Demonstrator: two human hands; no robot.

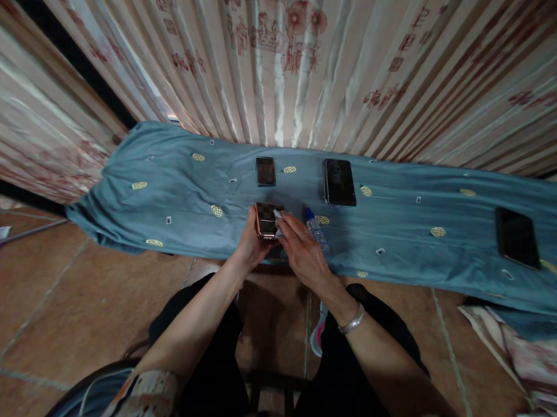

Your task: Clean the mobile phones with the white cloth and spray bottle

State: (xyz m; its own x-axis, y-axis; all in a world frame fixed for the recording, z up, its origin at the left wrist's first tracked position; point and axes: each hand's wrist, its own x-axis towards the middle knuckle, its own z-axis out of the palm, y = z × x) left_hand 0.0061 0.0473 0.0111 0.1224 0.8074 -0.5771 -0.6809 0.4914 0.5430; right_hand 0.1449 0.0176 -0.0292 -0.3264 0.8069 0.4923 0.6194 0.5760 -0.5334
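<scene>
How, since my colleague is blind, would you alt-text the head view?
The left hand holds a dark copper-edged rectangular object; the right hand holds a pale cloth against it. On patterned blue fabric rest a clear blue-capped bottle and three dark rectangular objects.

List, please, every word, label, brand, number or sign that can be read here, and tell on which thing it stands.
No text is readable.
Device in the left hand: no readable brand.
Bottle: no readable label.
Curtain: red square signs, too blurred to read.
Blue sheet: white marks, too small to read.
</scene>
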